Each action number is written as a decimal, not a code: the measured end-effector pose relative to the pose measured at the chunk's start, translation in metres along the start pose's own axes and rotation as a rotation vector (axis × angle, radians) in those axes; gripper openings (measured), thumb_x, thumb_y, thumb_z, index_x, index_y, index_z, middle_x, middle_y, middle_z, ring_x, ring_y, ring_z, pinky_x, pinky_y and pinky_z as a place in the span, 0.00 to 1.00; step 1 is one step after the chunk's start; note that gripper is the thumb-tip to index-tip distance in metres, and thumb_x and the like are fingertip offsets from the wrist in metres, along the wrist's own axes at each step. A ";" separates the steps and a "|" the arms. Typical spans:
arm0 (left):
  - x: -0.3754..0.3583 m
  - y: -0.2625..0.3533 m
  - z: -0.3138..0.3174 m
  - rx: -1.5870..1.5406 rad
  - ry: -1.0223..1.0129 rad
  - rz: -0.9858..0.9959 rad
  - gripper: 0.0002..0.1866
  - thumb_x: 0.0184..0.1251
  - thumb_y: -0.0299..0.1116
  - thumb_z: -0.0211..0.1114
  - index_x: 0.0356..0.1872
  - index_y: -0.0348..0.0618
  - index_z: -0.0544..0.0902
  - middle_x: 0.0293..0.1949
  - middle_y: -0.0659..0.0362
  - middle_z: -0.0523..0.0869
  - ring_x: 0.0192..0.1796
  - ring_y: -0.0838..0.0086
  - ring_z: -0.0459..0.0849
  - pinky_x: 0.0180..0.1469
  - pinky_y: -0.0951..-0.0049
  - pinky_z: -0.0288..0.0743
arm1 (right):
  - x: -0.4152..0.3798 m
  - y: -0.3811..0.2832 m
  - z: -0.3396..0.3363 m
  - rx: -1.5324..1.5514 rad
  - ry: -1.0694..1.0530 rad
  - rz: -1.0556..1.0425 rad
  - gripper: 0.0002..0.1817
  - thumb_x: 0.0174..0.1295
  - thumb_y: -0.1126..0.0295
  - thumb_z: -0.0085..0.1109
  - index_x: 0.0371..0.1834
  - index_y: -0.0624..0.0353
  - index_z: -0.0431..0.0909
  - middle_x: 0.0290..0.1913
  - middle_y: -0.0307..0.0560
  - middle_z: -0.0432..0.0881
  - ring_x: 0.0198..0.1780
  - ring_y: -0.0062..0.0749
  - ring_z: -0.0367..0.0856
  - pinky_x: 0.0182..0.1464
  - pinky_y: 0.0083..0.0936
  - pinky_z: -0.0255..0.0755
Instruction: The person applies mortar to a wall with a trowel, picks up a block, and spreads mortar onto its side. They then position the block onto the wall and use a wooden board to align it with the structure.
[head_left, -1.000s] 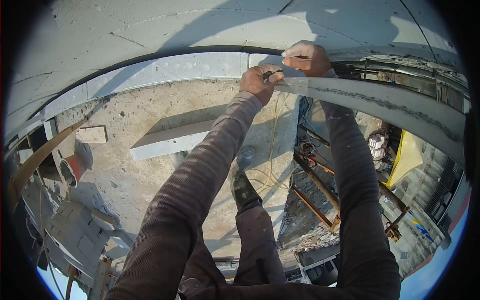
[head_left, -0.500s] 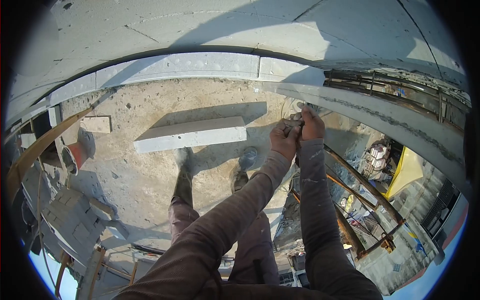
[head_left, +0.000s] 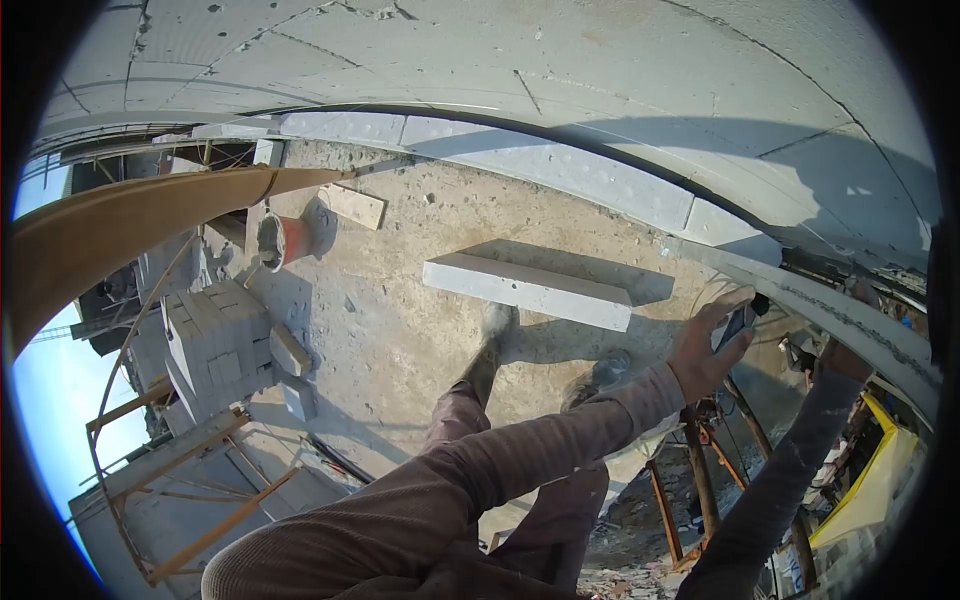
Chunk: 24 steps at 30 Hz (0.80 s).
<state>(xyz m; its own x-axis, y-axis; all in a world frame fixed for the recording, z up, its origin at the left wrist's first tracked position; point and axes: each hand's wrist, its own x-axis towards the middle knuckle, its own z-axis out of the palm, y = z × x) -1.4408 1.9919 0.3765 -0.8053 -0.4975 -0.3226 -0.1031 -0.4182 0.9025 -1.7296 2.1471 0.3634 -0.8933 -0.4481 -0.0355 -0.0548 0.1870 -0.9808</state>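
My left hand (head_left: pixel 708 348) is in front of the concrete ledge, thumb and fingers closed around a small dark object with a greyish face (head_left: pixel 737 323). What kind of object it is cannot be made out. Farther right, my right hand (head_left: pixel 848 360) is at the same concrete ledge (head_left: pixel 835 310). Its fingers are dim and partly lost against the ledge, so their grip does not show. On the ground before my boots lies a long white block (head_left: pixel 530 292), apart from both hands.
A row of white blocks (head_left: pixel 545 165) runs along the wall base. At left are an orange bucket (head_left: pixel 292 241), a flat board (head_left: pixel 355 205), a leaning wooden plank (head_left: pixel 130 225) and stacked grey blocks (head_left: pixel 215 335). Poles (head_left: pixel 700 480) and a yellow sheet (head_left: pixel 870 480) lie beyond the right edge.
My hands, close together before, are now apart, the right one farther right along the ledge. The view has swung left, showing more of the block stack and plank. The long block has stayed put.
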 end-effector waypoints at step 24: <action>0.031 0.071 -0.032 -0.261 -0.027 -0.108 0.19 0.79 0.37 0.64 0.61 0.33 0.81 0.54 0.51 0.88 0.55 0.72 0.85 0.62 0.69 0.78 | -0.161 -0.127 0.193 0.755 0.458 0.534 0.08 0.73 0.71 0.58 0.44 0.67 0.80 0.29 0.46 0.84 0.23 0.27 0.81 0.25 0.24 0.78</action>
<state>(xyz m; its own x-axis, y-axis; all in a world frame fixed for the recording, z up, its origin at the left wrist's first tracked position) -1.4546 1.9227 0.4218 -0.8133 -0.4208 -0.4020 -0.0381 -0.6507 0.7583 -1.4928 2.0271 0.4572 -0.8121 -0.0622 -0.5801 0.5519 -0.4048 -0.7291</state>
